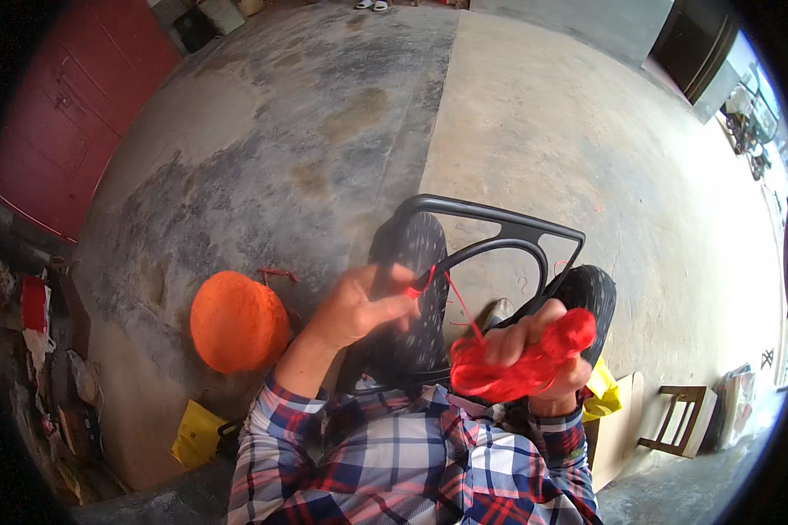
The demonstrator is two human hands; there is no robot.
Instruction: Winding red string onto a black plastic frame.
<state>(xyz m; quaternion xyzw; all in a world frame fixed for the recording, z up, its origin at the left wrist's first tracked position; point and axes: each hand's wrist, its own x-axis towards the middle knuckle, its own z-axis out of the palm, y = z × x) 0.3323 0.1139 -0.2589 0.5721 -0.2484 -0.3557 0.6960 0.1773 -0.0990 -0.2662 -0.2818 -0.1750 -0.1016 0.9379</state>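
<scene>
My right hand (578, 372) is closed around a bundle of red yarn (508, 372), held over my right knee. From it a thin red strand runs up to a black tubular frame (490, 210) with a curved inner bar, resting across my lap. Red yarn is wound around that bar near its left end. At that spot my left hand (355, 306), slightly blurred, has its thumb and fingers closed on the red yarn against the bar. The fingertips partly cover the winding.
An orange round stool or bucket (236, 322) stands to my left, with red scraps beside it. Yellow pieces (197, 433) lie on both sides of me. A small wooden stool (678, 422) is at the right. Clutter (74, 385) lines the left wall below a red door (74, 114).
</scene>
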